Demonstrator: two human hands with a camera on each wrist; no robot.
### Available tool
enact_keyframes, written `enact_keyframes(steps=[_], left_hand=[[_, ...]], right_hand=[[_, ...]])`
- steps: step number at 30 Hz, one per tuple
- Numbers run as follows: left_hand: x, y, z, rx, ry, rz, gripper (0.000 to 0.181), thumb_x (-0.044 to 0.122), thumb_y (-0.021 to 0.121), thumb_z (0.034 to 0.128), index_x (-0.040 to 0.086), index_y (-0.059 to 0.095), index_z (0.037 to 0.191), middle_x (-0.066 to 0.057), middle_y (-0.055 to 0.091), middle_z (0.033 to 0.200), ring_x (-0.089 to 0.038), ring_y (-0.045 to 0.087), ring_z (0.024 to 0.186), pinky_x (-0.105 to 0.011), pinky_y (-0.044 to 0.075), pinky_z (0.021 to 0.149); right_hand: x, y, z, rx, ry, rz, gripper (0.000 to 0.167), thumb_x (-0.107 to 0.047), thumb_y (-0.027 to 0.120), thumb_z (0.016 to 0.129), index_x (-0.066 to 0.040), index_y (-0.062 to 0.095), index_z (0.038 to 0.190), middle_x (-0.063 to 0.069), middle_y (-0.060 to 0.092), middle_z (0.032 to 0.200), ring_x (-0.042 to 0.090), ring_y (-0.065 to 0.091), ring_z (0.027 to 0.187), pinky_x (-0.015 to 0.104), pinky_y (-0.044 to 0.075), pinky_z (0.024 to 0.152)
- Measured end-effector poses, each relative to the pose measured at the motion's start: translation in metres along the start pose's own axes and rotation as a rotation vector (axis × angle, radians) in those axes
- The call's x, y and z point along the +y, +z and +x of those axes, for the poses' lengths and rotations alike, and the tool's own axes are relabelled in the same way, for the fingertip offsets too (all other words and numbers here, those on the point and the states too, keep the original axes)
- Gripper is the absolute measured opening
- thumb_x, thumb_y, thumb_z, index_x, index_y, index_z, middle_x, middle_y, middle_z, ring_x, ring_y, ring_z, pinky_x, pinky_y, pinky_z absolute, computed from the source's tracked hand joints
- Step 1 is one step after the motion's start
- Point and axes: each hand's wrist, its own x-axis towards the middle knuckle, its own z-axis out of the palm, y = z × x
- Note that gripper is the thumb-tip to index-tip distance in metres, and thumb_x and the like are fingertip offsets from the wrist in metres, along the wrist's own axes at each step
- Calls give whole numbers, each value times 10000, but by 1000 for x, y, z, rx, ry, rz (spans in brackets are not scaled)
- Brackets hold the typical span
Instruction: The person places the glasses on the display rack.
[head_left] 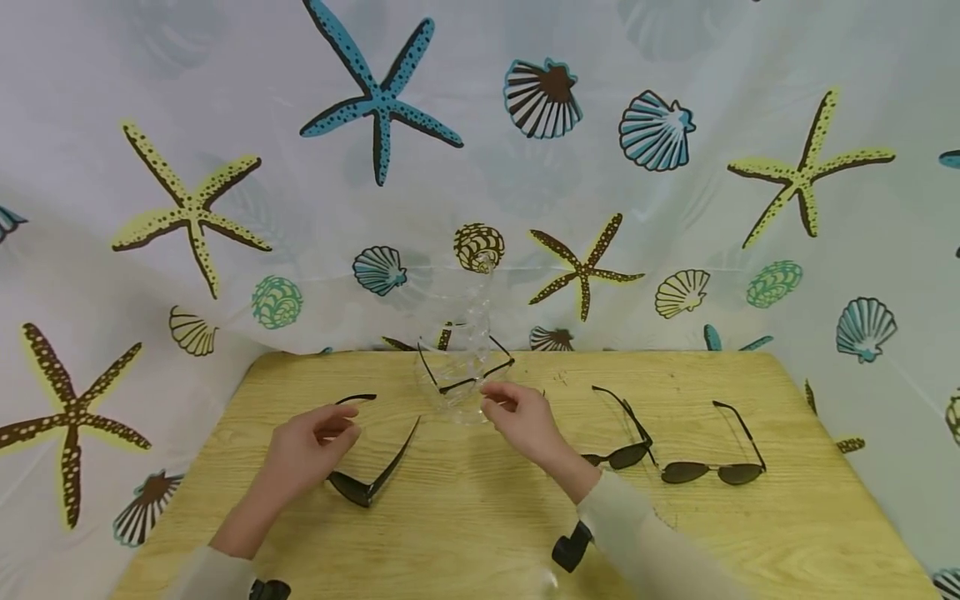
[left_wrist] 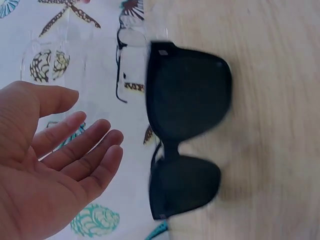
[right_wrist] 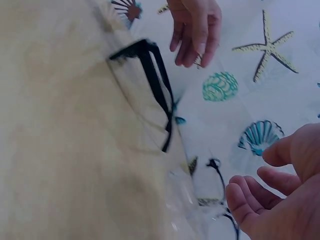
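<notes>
Left hand and right hand: well apart, fingers loose.
Black sunglasses: bench left, beside the left hand; left wrist view gives both lenses, one hidden from the head view.
Eyeglasses: far centre, near the right hand, apparently on a clear stand, whose transparency blurs the contact.
Dark-rimmed sunglasses, thin-rimmed sunglasses: right.
Far edge: meets patterned curtain.
Open room: near centre, between left and right sunglasses.
</notes>
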Motion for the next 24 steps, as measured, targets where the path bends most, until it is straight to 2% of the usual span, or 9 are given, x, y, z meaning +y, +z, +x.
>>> enact_keyframes(steps=[4, 8, 13, 17, 21, 24], left_hand=[[-18, -7, -7, 25, -22, 60, 365, 249, 691, 1040, 52, 704, 1347, -177, 771, 1212, -343, 739, 1103, -280, 594, 796], [-35, -11, -11, 59, -55, 83, 410, 275, 662, 1057, 24, 674, 1381, -242, 721, 1306, -414, 705, 1173, -399, 618, 840], [-53, -15, -15, 75, -96, 84, 443, 294, 628, 1075, -12, 646, 1396, -294, 689, 1330, -469, 676, 1206, -563, 601, 896], [-64, -17, -16, 82, -118, 100, 472, 292, 623, 1079, -39, 618, 1416, -343, 668, 1321, -511, 665, 1196, -594, 594, 905], [-74, -17, -17, 93, -141, 109, 470, 257, 612, 1078, -55, 597, 1429, -364, 659, 1315, -524, 664, 1187, -601, 591, 914], [-81, -17, -17, 67, -171, 108, 508, 305, 585, 1092, -49, 573, 1456, -354, 664, 1316, -517, 677, 1172, -604, 592, 903]], right_hand=[[7, 23, -13, -67, 7, 53, 332, -185, 624, 1066, -37, 689, 1357, 161, 734, 1169, 340, 722, 984, 269, 595, 748], [11, 47, -26, -128, 5, 92, 339, -207, 630, 1066, -54, 688, 1364, 157, 729, 1155, 415, 706, 979, 236, 565, 700], [11, 72, -37, -184, 10, 142, 334, -198, 637, 1063, -84, 687, 1373, 133, 728, 1147, 296, 728, 923, 216, 549, 683], [9, 88, -42, -208, 0, 161, 348, -183, 639, 1058, -82, 677, 1389, 116, 732, 1140, 163, 722, 887, 202, 551, 696], [6, 99, -43, -217, -3, 174, 354, -162, 648, 1051, -82, 676, 1395, 116, 739, 1138, 181, 736, 885, 191, 547, 688], [6, 105, -44, -216, 2, 182, 353, -158, 652, 1049, -86, 680, 1393, 125, 741, 1142, 164, 733, 864, 184, 543, 680]])
